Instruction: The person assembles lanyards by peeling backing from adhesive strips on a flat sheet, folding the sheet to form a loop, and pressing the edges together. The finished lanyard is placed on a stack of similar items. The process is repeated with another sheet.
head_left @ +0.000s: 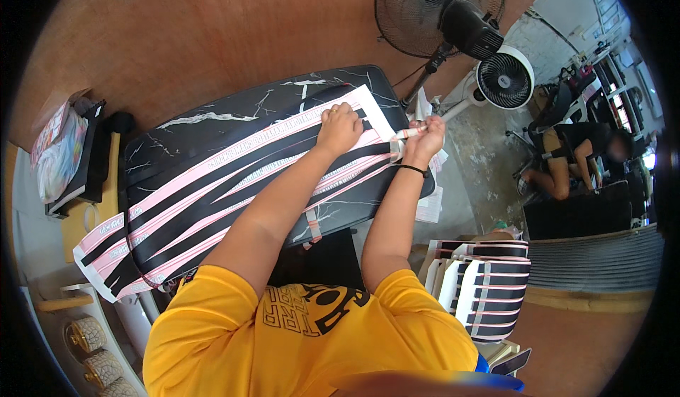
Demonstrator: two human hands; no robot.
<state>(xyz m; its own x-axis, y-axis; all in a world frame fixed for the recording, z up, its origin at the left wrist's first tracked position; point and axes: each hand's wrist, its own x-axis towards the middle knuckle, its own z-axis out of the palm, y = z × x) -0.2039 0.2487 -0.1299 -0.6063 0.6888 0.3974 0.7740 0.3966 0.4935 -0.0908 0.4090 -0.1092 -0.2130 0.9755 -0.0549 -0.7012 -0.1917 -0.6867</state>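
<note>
Left hand point(340, 129) presses flat on striped sheet point(234, 177); right hand point(425, 136) pinches its strip end point(405, 133).

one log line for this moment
left hand pressing striped sheet | right hand pinching pink strip end | black marble table
</note>
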